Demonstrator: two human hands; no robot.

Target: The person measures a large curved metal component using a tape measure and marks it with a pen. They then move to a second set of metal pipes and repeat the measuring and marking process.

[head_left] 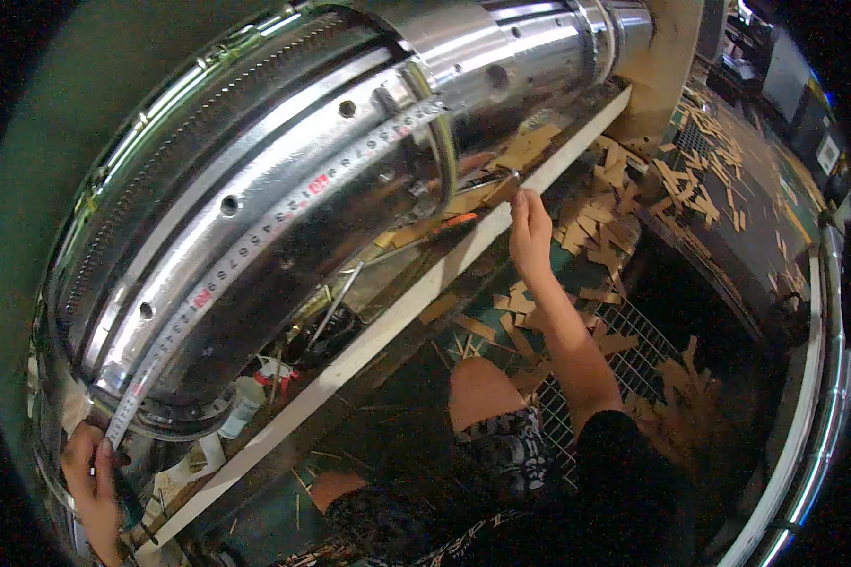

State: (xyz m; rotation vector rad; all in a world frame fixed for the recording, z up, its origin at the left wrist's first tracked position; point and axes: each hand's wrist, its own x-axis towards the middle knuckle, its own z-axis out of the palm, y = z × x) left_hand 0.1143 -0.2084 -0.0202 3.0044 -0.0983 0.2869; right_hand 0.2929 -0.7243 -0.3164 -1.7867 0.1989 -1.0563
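Tape [276,218] ran lengthwise along the steel cylinder [284,156], up and rightward from my pinching left hand [91,477]. My right hand [531,231] curled farther off; its hold I couldn't tell.

Brown cardboard offcuts [607,236] lie scattered, some on a wire grid [645,326]. Further thin strips [695,194] are spread at upper right. A pale bottle [244,406] stands near a red-topped container [279,372]. A polished tube [833,378] curves along the right edge.
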